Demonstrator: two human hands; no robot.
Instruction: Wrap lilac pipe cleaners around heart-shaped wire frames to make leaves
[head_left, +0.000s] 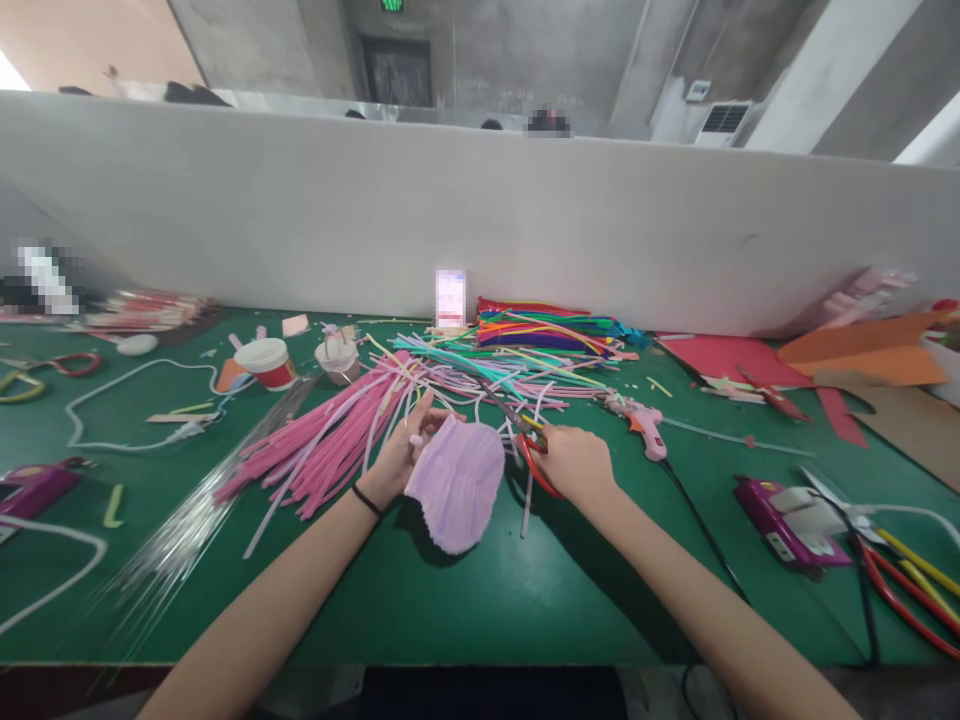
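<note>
A lilac, fuzzy petal-shaped piece (457, 485) hangs from my left hand (401, 450), pinched at its upper left edge between closed fingers. My right hand (577, 462) is wrapped round the red and yellow handles of a pair of scissors (534, 465). Their blades point up and left, above the petal and apart from it, over loose pipe cleaners. Beside my left hand lies a bundle of pink pipe cleaners (330, 440). Behind both hands, lilac and teal pipe cleaners (510, 375) are scattered across the table.
A pink glue gun (646, 432) lies to the right, its black cable trailing forward. Further right are a purple power strip (780, 525) and more scissors (892, 570). Thin metal wires (176, 535) and a paper cup (268, 362) are left. A lit phone (451, 297) leans against the partition (337, 210).
</note>
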